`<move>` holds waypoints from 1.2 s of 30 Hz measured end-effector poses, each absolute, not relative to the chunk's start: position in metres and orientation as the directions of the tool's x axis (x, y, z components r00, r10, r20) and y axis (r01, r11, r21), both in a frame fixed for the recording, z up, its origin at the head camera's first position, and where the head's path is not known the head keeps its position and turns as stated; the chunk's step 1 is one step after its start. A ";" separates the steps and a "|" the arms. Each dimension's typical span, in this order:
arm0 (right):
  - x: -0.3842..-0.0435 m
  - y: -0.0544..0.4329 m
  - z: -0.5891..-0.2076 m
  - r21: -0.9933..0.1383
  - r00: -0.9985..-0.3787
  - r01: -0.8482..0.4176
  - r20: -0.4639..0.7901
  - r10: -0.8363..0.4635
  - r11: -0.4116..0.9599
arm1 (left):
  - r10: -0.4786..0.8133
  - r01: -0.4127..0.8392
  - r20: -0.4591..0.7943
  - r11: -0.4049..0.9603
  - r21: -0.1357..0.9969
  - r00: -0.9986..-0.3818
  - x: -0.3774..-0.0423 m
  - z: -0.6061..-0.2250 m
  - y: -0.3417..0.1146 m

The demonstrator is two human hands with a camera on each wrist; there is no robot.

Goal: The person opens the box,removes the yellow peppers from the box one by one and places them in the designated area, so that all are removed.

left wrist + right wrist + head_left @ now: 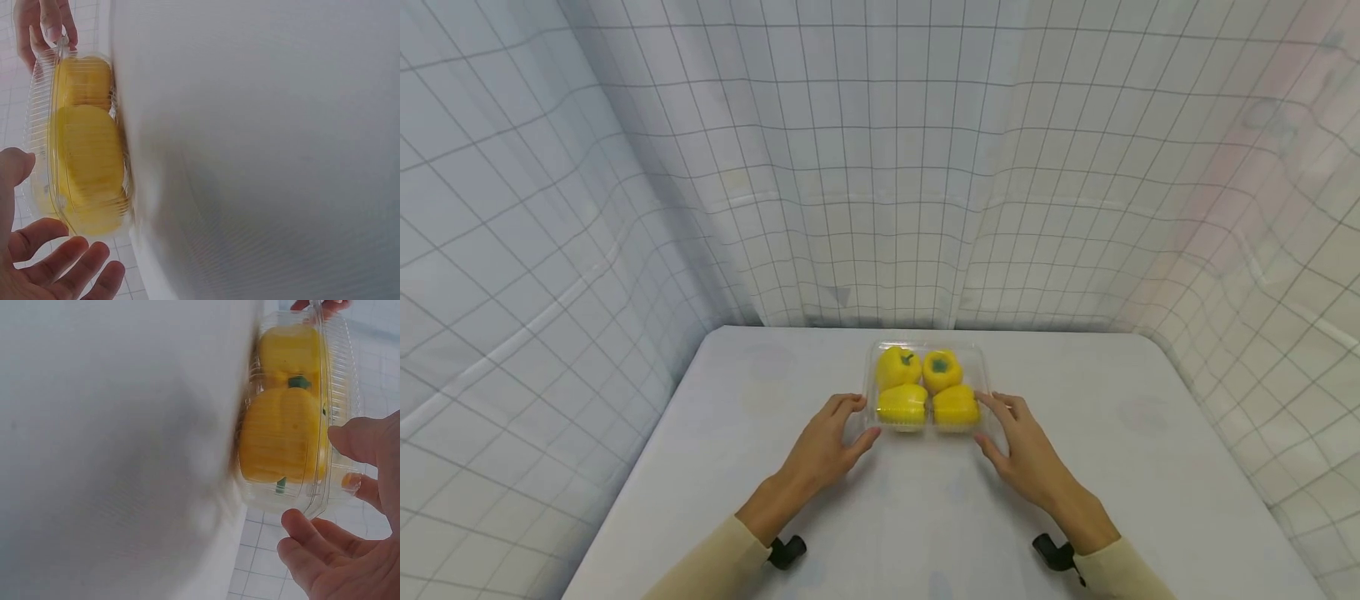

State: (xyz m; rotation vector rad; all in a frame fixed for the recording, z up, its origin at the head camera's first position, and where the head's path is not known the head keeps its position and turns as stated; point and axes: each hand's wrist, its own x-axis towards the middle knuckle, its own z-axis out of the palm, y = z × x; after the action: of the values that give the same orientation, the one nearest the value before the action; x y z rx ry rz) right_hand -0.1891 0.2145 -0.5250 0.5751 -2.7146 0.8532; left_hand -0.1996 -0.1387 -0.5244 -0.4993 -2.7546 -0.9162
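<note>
A clear plastic clamshell box with a ribbed lid sits on the table, its lid down over several yellow bell peppers. Two peppers at the back show green stems. The front pair, one of them at the right, lie on their sides. At the box's left side is my left hand, thumb by the front corner and spread fingers along the edge. Across from it, my right hand has its thumb at the rim and a fingertip against the lid, the other fingers loosely bent below the corner.
A white table lies under the box. White grid-patterned curtains hang behind it and along both sides. Black wrist-worn devices, one on the left wrist and one on the right wrist, stick out below the sleeves.
</note>
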 end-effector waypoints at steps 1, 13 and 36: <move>-0.188 0.214 -0.524 -0.497 -0.896 -0.432 0.332 -0.295 0.753 | 0.252 0.377 0.293 0.752 0.541 -0.922 -0.199 -0.525 -0.139; -0.178 0.216 -0.522 -0.477 -0.883 -0.454 0.352 -0.309 0.753 | 0.244 0.357 0.269 0.756 0.549 -0.932 -0.190 -0.523 -0.140; -0.165 0.216 -0.522 -0.475 -0.887 -0.449 0.339 -0.313 0.757 | 0.249 0.373 0.287 0.741 0.558 -0.925 -0.172 -0.522 -0.142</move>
State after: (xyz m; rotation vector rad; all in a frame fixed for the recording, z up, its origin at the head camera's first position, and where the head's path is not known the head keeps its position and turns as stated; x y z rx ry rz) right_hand -0.1652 0.2159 -0.5222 0.5986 -2.7166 0.8233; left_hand -0.1721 -0.1418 -0.5220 -0.4964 -2.7474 -0.9425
